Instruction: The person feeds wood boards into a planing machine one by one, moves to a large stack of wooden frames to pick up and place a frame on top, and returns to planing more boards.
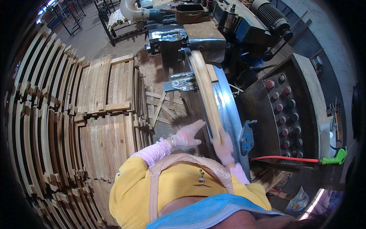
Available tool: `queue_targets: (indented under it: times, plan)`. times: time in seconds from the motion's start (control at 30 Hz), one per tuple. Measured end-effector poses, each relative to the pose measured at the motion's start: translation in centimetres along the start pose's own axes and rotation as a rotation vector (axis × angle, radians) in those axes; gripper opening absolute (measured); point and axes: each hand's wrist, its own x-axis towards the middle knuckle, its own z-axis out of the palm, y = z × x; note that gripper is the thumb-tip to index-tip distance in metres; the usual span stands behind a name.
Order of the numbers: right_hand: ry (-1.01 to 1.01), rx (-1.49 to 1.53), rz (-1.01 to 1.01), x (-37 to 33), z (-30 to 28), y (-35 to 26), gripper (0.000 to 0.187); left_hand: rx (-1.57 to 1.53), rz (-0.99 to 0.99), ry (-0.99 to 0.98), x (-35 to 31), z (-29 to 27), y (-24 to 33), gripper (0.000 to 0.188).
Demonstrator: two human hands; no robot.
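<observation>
A long wooden strip (207,93) lies lengthwise on the steel bed (232,110) of a woodworking machine, its far end at the cutter housing (207,44). My right hand (223,147), in a pale glove and slightly blurred, grips the near end of that strip. To the left of the strip, my gloved left hand (188,133) hovers apart from it, thumb and fingers spread, with nothing in it. A metal guide bracket (180,82) stands along the strip's left side. Beside its far part, a short wooden block (211,73) rests on the bed's right.
Tall stacks of wooden slats (105,141) fill the left side. A control panel (286,110) with several buttons stands at the right, with a green air gun (335,157) on a red hose. Offcuts (162,108) litter the floor; a motor (270,17) sits far right.
</observation>
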Motion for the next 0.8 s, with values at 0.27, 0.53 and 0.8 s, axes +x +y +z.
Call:
queue_targets:
  times: [0.27, 0.53, 0.8]
  plan:
    - [0.035, -0.400, 0.125, -7.4, -4.1, 4.5, 0.050, -0.072, -0.408, -0.105, -3.0, -2.2, -4.4, 0.080]
    - [0.520, -0.389, -0.096, 17.0, 4.6, 0.6, 0.056, -0.079, -0.431, 0.143, -2.9, -8.8, -15.8, 0.074]
    - [0.215, -0.302, 0.139, 19.0, 5.3, -4.2, 0.063, 0.429, -0.859, 0.534, -6.3, -25.0, -29.3, 0.062]
